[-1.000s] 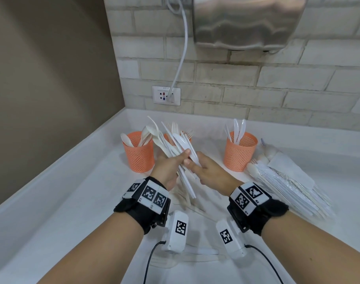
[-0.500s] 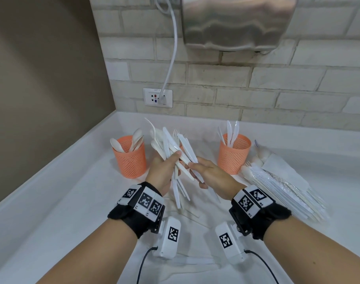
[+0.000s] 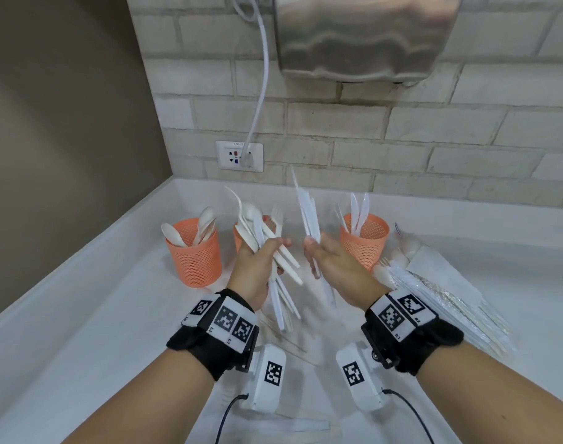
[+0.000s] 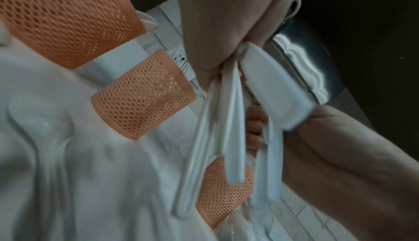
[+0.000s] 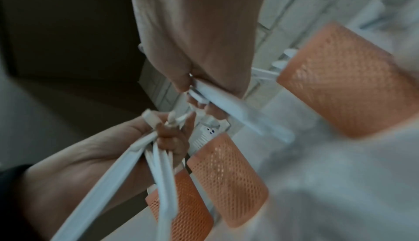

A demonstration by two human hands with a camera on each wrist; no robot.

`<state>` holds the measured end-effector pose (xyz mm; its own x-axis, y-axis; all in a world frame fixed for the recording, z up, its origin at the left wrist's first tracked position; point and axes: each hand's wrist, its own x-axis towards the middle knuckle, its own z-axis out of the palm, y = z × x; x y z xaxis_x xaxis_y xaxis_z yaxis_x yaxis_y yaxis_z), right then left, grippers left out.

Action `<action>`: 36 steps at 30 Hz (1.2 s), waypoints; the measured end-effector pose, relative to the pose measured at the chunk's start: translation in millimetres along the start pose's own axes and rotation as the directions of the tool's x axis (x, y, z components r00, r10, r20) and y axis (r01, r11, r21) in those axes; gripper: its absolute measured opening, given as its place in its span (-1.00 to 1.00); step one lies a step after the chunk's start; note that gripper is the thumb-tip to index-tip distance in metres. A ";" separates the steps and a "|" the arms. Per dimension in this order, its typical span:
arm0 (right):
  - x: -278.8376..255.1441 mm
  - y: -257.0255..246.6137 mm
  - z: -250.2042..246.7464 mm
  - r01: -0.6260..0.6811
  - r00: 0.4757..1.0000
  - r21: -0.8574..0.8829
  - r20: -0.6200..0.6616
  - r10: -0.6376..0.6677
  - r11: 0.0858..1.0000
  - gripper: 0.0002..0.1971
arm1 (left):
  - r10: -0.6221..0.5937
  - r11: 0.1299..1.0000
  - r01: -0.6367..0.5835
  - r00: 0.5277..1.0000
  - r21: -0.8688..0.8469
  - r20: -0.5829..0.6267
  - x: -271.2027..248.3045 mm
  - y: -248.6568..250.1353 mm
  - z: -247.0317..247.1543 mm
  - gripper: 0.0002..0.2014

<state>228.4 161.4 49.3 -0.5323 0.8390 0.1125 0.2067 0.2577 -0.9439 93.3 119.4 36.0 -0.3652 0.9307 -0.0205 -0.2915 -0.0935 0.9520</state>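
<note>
My left hand (image 3: 272,249) grips a mixed bundle of white plastic cutlery (image 3: 267,232), spoons and forks fanning up and handles hanging below. My right hand (image 3: 312,248) pinches a few white plastic knives (image 3: 307,213), held nearly upright, a short gap right of the bundle. In the right wrist view the knives (image 5: 229,105) sit between thumb and fingers, and the left hand (image 5: 167,137) clutches its bundle (image 5: 158,166). Three orange mesh cups stand behind: the left cup (image 3: 195,254) holds spoons, the middle cup (image 3: 238,235) is mostly hidden by my left hand, and the right cup (image 3: 365,243) holds knives.
A heap of wrapped cutlery packets (image 3: 440,302) lies at the right on the white counter (image 3: 81,331). Torn clear wrappers (image 3: 306,424) lie near me. A brick wall with an outlet (image 3: 239,156) and a steel hand dryer (image 3: 363,36) rises behind; a brown wall closes the left.
My hands, joined at the bundle before, have drawn apart. The right hand has pulled the knives out of the bundle and moved right with them, now held upright.
</note>
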 end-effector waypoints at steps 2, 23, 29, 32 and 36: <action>4.5 -11.5 -12.0 0.167 0.982 -0.158 -0.064 -0.179 0.973 -0.81 | -0.027 0.999 0.027 1.000 -0.024 0.010 4.1 -0.7 -4.9 -0.59; 58.5 1.2 -54.7 0.156 0.793 -0.487 -0.456 -0.403 0.859 -0.58 | -0.133 0.981 0.149 0.983 -0.122 0.126 11.3 -0.4 -8.8 -0.81; 7.2 -28.6 -2.5 0.392 0.918 -0.262 0.039 -0.396 0.882 -0.91 | -0.112 0.960 0.115 0.993 -0.256 0.027 12.8 2.7 -9.2 -0.88; -7.4 -30.6 14.6 0.292 0.956 -0.595 0.174 -0.235 0.749 -0.57 | -0.093 0.962 0.102 0.995 -0.252 0.048 8.3 9.2 -8.9 -0.93; -11.4 -26.1 28.6 0.213 0.977 -0.806 0.162 -0.141 0.552 -0.48 | -0.094 0.956 0.090 0.996 -0.279 -0.001 8.0 9.6 -11.3 -0.90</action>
<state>205.6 131.3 63.8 -0.6817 0.7058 0.1926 0.6625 0.7072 -0.2467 77.5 121.9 41.6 -0.3376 0.9348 -0.1100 -0.5581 -0.1047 0.8231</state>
